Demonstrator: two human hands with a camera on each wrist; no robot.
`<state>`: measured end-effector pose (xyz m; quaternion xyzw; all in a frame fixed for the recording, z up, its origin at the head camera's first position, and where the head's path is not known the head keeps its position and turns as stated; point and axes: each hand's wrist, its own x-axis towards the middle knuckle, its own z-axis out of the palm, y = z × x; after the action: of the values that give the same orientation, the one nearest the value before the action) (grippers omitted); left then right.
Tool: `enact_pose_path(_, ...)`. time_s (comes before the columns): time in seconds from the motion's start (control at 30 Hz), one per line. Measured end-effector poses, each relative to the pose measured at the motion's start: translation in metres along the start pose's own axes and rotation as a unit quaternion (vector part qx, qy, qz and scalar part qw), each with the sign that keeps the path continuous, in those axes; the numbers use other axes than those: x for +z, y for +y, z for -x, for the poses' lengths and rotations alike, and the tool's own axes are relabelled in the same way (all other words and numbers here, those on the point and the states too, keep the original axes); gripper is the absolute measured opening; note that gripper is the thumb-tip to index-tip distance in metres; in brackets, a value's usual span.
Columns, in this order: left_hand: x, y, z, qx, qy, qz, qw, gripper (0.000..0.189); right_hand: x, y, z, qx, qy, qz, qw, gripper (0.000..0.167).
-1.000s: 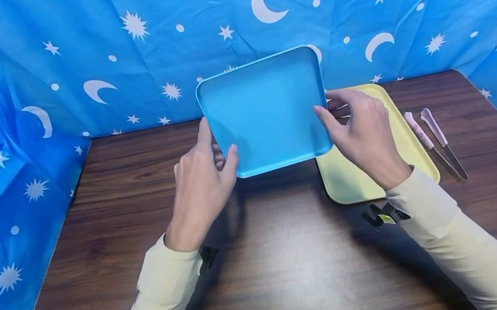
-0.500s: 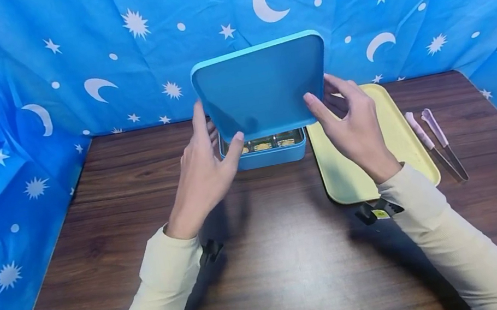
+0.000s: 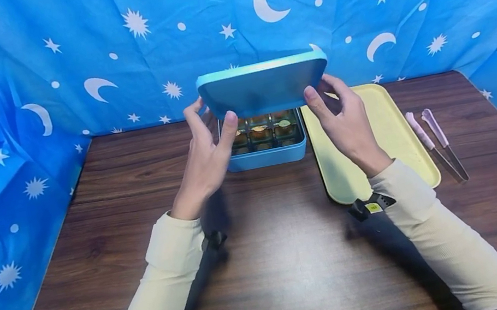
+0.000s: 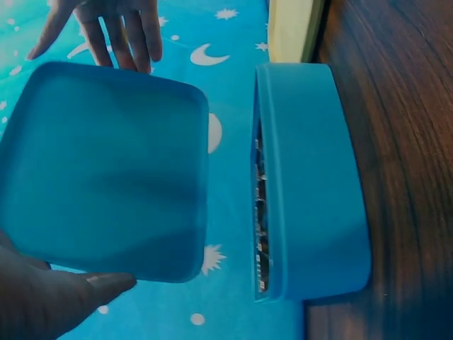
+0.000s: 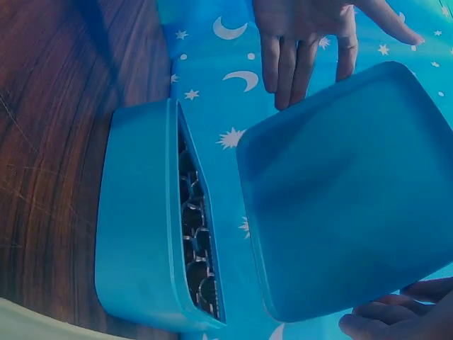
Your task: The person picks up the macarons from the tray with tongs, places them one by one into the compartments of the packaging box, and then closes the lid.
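Note:
A blue rectangular lid (image 3: 264, 88) is held up and tilted over a blue box (image 3: 267, 158), apart from it. My left hand (image 3: 204, 157) grips the lid's left edge, thumb on the near side. At the opposite edge my right hand (image 3: 348, 126) holds it with thumb and fingers. Rows of small clear compartments with yellowish and greenish contents (image 3: 259, 129) show inside the box; the lid hides its back part. In the left wrist view the lid (image 4: 106, 170) hangs clear of the box (image 4: 311, 184). The right wrist view shows the box (image 5: 138, 219) beside the lid (image 5: 347, 191) too.
Right of the box lies a pale yellow tray (image 3: 391, 130), partly behind my right hand. Farther right are tongs (image 3: 436, 144) with pink ends and metal arms. A blue cloth (image 3: 203, 13) with moons and stars hangs behind the dark wooden table (image 3: 287, 259).
The lid first hid the box, then rose and tipped, its lower edge swinging back so the compartments came into view. Both hands moved away with it, still holding its sides.

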<state>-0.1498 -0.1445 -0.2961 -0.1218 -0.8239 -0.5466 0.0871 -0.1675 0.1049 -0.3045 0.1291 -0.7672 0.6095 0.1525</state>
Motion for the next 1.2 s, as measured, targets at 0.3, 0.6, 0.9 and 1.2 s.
enact_pose_path(0.3,0.001,-0.013,-0.011,0.035,0.011,0.039,0.9986,0.089,0.004,0.010,-0.007,0.055,-0.004,-0.046,0.9974,0.068)
enact_pose_path(0.6,0.002,-0.028,-0.018,0.041,0.014,0.043,0.9981,0.082,0.008,0.023,-0.011,0.070,-0.020,-0.045,0.9963,0.079)
enact_pose_path(0.9,0.003,-0.040,-0.021,0.010,0.005,0.031,0.9995,0.070,0.009,0.030,-0.012,0.099,-0.039,0.015,0.9943,0.087)
enact_pose_path(1.2,0.004,-0.046,-0.020,-0.018,-0.029,0.007,0.9994,0.068,0.006,0.042,-0.013,0.103,-0.055,0.017,0.9930,0.090)
